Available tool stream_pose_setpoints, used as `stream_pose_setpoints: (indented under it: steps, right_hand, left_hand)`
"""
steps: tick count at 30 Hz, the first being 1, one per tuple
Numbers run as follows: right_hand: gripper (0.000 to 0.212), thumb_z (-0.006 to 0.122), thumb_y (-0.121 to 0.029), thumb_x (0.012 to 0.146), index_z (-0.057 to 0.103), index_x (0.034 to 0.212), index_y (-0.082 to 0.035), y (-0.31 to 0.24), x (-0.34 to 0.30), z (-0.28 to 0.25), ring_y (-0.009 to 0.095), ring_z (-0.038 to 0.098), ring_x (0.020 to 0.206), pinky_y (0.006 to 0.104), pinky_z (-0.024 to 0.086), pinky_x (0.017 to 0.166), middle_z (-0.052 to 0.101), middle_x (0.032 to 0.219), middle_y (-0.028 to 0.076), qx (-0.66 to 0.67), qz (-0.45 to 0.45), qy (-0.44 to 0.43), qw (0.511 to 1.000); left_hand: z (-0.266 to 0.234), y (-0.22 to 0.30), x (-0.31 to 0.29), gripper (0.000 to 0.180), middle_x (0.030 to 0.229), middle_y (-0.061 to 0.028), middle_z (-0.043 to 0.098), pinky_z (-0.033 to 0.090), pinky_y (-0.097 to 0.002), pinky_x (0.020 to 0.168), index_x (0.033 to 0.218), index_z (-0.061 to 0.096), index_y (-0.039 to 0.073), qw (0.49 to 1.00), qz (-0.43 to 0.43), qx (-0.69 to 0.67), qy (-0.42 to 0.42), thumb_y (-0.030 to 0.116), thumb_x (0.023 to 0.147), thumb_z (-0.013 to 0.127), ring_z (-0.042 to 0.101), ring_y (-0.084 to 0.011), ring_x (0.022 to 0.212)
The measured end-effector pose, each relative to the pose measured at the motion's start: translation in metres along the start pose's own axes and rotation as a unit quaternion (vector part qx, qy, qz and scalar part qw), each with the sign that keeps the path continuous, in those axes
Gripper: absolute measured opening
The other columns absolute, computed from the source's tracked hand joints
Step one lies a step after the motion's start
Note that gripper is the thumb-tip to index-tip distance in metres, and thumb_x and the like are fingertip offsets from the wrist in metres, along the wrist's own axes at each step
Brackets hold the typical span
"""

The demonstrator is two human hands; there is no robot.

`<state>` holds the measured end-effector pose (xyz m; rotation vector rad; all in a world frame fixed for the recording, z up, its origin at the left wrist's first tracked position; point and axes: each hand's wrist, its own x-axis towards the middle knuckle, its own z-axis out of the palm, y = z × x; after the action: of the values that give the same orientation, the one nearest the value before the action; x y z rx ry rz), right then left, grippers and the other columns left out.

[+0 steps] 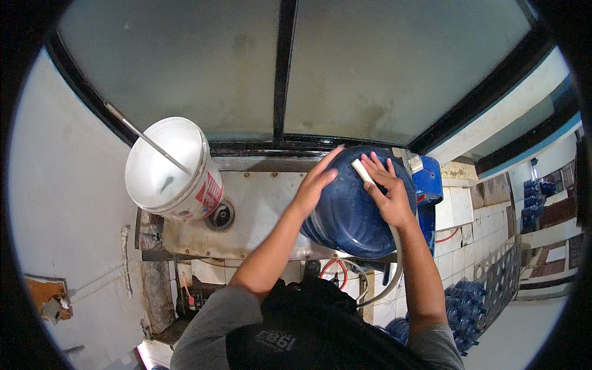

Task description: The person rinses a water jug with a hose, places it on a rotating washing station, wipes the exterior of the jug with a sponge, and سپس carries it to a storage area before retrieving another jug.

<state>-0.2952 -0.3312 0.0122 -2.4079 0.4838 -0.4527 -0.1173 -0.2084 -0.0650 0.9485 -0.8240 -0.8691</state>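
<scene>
A large blue water jug rests on the metal counter in front of me, its round end facing up. My left hand is at the jug's upper left edge, fingers stretched out and slightly blurred, with nothing in it. Over the jug's right part lies my right hand, which holds a pale hose between thumb and fingers. The hose's end sticks out past the thumb above the jug. From under my right wrist the hose runs down along the forearm and curves below the counter.
A white bucket with a metal-handled tool leaning in it stands left on the metal counter, beside a drain. Dark-framed frosted panes rise behind. A blue container is right of the jug; several blue jugs stand lower right.
</scene>
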Motion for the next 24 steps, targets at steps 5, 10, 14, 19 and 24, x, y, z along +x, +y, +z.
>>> stream_pose_setpoints:
  steps: [5,10,14,19,24]
  right_hand:
    - [0.052,0.062,-0.013,0.095,0.059,0.146,-0.009,-0.012,0.003,0.001,0.033,0.034,0.154,0.0532,0.010,0.128,0.052,0.156,0.012,-0.012,-0.018,-0.010,1.000]
    - [0.052,0.061,-0.018,0.096,0.058,0.147,-0.010,-0.027,0.001,0.015,0.035,0.031,0.155,0.0542,0.009,0.128,0.051,0.157,0.011,-0.069,-0.003,0.009,0.998]
    - [0.052,0.062,-0.016,0.095,0.059,0.147,-0.012,-0.026,-0.003,0.011,0.034,0.029,0.156,0.0540,0.007,0.128,0.051,0.157,0.009,-0.051,0.011,0.004,0.999]
    - [0.053,0.062,-0.013,0.095,0.058,0.148,-0.011,-0.023,-0.010,0.010,0.035,0.028,0.156,0.0532,0.006,0.128,0.050,0.158,0.009,-0.028,0.006,0.001,1.000]
    - [0.053,0.062,-0.013,0.095,0.058,0.148,-0.011,-0.028,-0.006,0.009,0.035,0.029,0.156,0.0525,0.007,0.128,0.049,0.158,0.010,-0.052,0.006,-0.002,0.999]
  left_hand:
    - [-0.016,-0.117,-0.064,0.095,0.157,-0.0173,0.045,0.035,-0.0405,0.120,0.159,0.034,0.001,0.992,0.044,-0.016,0.121,0.074,0.099,0.045,0.046,-0.0262,0.144]
    - [-0.039,-0.068,0.008,0.087,0.155,-0.0149,0.049,0.034,-0.0408,0.120,0.155,0.045,0.004,0.931,-0.252,-0.266,-0.012,0.072,0.102,0.037,0.048,-0.0274,0.142]
    - [-0.026,-0.055,0.017,0.071,0.155,-0.0125,0.050,0.037,-0.0400,0.119,0.154,0.046,0.005,0.931,-0.232,-0.283,-0.006,0.058,0.108,0.037,0.050,-0.0248,0.140]
    - [-0.024,-0.119,-0.060,0.056,0.158,-0.0122,0.046,0.036,-0.0398,0.120,0.155,0.045,0.006,0.939,0.055,0.325,0.098,0.040,0.110,0.042,0.042,-0.0256,0.146]
    - [-0.060,-0.179,-0.038,0.049,0.147,-0.0137,0.058,0.044,-0.0387,0.115,0.150,0.051,0.007,0.963,-0.143,-0.214,0.086,0.032,0.108,0.047,0.058,-0.0252,0.132]
